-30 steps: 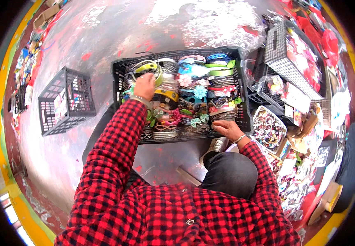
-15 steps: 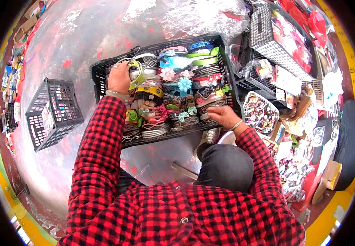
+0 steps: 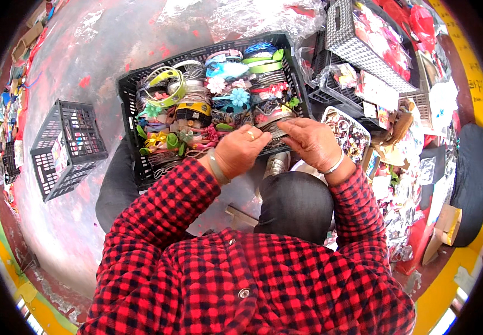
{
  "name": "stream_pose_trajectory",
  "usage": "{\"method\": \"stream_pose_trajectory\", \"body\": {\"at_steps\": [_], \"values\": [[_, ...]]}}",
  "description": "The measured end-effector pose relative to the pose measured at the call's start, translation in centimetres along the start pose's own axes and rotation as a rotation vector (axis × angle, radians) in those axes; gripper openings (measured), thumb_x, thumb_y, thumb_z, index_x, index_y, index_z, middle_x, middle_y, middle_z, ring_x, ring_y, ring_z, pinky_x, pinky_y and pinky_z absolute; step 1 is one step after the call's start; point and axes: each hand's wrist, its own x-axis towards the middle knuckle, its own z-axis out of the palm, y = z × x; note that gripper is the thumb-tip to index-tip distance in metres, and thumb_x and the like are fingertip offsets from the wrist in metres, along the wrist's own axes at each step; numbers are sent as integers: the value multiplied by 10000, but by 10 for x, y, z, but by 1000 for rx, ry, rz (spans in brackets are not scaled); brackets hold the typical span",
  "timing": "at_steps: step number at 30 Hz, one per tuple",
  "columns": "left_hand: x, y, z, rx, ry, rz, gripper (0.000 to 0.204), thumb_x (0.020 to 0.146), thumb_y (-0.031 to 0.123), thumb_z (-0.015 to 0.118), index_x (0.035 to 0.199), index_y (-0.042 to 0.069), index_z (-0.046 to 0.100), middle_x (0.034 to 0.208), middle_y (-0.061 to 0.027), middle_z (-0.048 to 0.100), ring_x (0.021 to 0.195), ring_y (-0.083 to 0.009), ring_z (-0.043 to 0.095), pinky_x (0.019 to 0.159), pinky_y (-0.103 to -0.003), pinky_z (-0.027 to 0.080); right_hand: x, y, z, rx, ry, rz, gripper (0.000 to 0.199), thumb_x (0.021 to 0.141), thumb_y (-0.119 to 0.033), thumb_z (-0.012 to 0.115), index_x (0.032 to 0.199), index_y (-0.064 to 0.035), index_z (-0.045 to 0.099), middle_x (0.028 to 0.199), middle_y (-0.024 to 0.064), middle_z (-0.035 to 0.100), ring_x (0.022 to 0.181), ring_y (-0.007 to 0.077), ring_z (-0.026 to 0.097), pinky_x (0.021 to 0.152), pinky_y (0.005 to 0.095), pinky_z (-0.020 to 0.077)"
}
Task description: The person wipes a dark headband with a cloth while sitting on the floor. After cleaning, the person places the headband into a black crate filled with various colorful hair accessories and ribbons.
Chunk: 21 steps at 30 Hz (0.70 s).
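Observation:
A black plastic crate point(image 3: 131, 134) before me holds rows of headbands, many with flowers and bows. Both my hands meet at its near right corner. My left hand point(image 3: 237, 152) is closed in a pinch over the near rim; whatever lies between its fingertips is hidden. Fingers pressed together, my right hand point(image 3: 312, 144) grips at the edge of a bundle of thin grey headbands point(image 3: 276, 132). Loose on top at the far left of the crate lies a yellow-green headband point(image 3: 181, 91). A blue flower headband point(image 3: 239, 97) sits in the middle row.
To the left a smaller black crate point(image 3: 69, 151) stands on the stained floor. On the right are a white tray of small hair accessories point(image 3: 346, 134), a grey woven basket point(image 3: 364, 53) and heaped packets. Clear plastic wrap point(image 3: 258, 19) lies beyond the crate. My knee point(image 3: 294, 206) is close below.
My left hand has let go of the yellow-green headband at the far left and come across to the near right corner beside my right hand. The crate sits slightly further left in view.

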Motion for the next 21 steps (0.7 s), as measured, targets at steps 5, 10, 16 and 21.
{"method": "stream_pose_trajectory", "body": {"at_steps": [5,10,16,21], "values": [[-5,10,21,-164,39,-32,283,750,-22,547,1031,-24,575,892,-133,597,815,-278,593,761,-351,484,-22,10,2,-71,-157,64,156,750,-115,585,904,-127,611,782,71,582,735,272,601,612,364,489],[-21,-31,35,-156,149,-322,250,806,29,556,1051,-19,558,1035,-183,563,964,-323,549,850,-382,448,-38,49,-6,88,77,260,129,769,-75,608,894,-80,639,825,84,607,700,277,597,616,346,484],[-28,-82,80,-161,-183,-501,279,824,56,499,1091,-23,513,1111,-218,523,1054,-357,499,910,-389,409,-24,83,-7,511,328,642,147,862,-51,569,1002,-56,616,704,20,561,583,79,506,541,222,441],[-15,-110,148,-220,-192,-654,412,795,82,504,1185,-30,432,1173,-246,477,1129,-389,436,977,-414,357,-2,86,8,497,389,594,188,904,-59,515,1089,-85,531,716,-1,561,577,50,499,536,206,445]]}}
